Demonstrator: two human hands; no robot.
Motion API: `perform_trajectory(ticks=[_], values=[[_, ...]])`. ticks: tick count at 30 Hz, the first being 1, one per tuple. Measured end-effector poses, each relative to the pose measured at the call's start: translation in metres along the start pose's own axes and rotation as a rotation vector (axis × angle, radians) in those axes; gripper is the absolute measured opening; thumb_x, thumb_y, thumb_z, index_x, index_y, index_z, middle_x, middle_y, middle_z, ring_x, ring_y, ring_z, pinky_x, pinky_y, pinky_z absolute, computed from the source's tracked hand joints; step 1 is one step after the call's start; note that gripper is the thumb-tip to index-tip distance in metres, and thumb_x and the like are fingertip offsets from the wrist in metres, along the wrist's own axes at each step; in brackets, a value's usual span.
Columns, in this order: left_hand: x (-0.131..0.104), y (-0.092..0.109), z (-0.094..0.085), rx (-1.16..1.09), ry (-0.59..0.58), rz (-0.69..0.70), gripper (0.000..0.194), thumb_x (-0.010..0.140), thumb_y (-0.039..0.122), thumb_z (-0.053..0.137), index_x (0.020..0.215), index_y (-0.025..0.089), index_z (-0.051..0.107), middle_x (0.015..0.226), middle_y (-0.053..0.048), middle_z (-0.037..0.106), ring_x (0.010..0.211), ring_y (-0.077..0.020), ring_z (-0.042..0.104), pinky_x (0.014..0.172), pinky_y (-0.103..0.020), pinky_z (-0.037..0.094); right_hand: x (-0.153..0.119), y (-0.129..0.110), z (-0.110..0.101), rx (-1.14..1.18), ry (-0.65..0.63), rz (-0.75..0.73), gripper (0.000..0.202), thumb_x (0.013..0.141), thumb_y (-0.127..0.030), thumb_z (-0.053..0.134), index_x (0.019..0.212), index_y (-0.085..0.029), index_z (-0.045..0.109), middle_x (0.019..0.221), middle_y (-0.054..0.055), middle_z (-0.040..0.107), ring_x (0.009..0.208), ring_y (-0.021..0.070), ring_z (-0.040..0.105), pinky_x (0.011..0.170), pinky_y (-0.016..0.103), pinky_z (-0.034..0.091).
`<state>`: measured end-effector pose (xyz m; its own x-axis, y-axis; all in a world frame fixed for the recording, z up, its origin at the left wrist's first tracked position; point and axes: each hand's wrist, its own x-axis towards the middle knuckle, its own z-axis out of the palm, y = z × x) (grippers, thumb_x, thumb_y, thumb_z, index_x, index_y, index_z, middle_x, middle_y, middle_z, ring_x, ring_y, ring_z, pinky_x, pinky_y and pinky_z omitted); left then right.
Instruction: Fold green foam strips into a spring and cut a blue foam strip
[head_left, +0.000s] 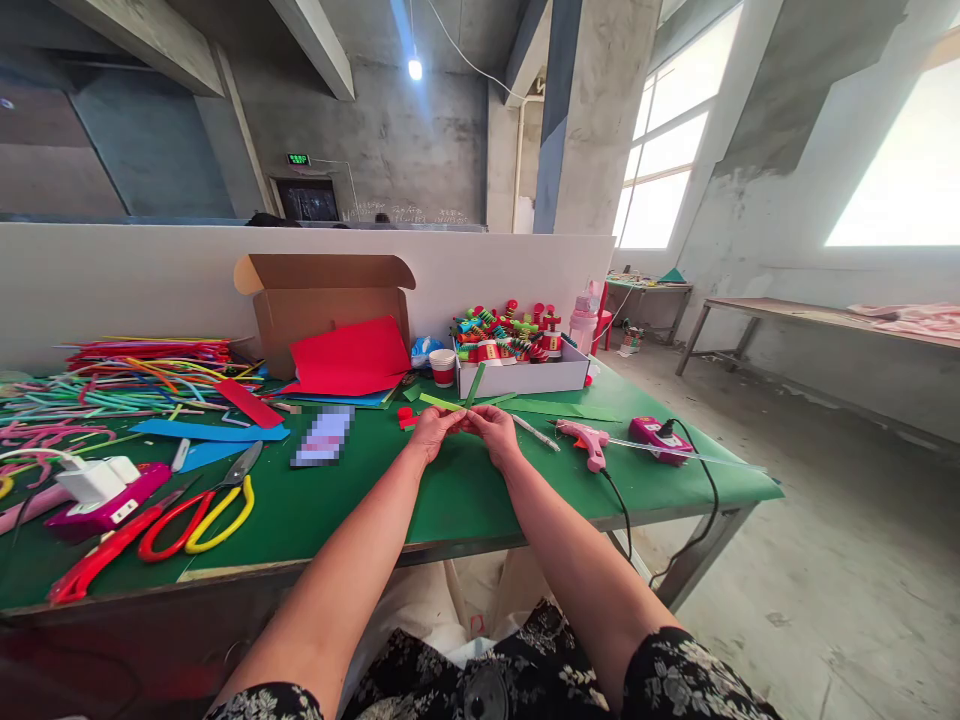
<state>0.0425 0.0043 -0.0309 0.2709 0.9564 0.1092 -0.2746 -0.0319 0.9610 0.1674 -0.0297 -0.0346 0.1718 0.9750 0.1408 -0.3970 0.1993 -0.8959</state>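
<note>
My left hand [437,430] and my right hand [493,432] meet over the table, fingertips pinched together. Out of the left fingers pokes a light green strip [439,402]. A darker green strip [475,384] stands up at a slant where the fingertips meet, and my right fingers close at its lower end. How the two strips join is hidden by the fingers. Small red pieces [406,415] lie left of my hands. To the right are a white pen-like stick [535,432] and a pink glue gun [585,440].
Behind my hands stand a white box [525,378] of colourful craft figures and a paper cup [442,368]. Leftward lie red-and-yellow scissors [217,505], a phone [324,437], pipe cleaners [150,380] and red sheets [352,357]. A purple power socket [660,440] trails its cord over the right edge.
</note>
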Motion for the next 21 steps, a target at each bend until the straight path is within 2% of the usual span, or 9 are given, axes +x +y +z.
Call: perform_trajectory(ticks=[6,13,21], values=[[0.0013,-0.0012,-0.0002,0.008,0.044,0.056,0.042,0.042,0.042,0.088,0.068,0.014,0.07,0.067,-0.005,0.07,0.066,-0.0189,0.063,0.067,-0.032,0.049,-0.0021,-0.0019,0.0014,-0.022,-0.002,0.007,0.032,0.051,-0.035,0.085,0.069,-0.018,0.066,0.061,0.0,0.068,0.061,0.0162,0.067,0.068,0.031,0.057],[0.0005,-0.0056,0.0018,-0.007,0.016,0.038,0.041,0.042,0.043,0.088,0.066,0.015,0.07,0.066,-0.004,0.069,0.065,-0.0181,0.063,0.065,-0.031,0.048,-0.0017,-0.0039,-0.0008,-0.05,0.024,-0.014,0.033,0.047,-0.036,0.086,0.062,-0.018,0.063,0.056,-0.003,0.064,0.055,0.0126,0.061,0.064,0.029,0.054],[0.002,-0.0034,-0.0019,-0.006,0.052,-0.015,0.045,0.038,0.042,0.09,0.066,0.014,0.069,0.063,-0.004,0.068,0.059,-0.0156,0.06,0.06,-0.029,0.047,-0.0023,-0.003,-0.0006,-0.084,0.014,0.036,0.028,0.053,-0.036,0.084,0.064,-0.018,0.067,0.057,0.0,0.066,0.054,0.0143,0.062,0.059,0.029,0.054]])
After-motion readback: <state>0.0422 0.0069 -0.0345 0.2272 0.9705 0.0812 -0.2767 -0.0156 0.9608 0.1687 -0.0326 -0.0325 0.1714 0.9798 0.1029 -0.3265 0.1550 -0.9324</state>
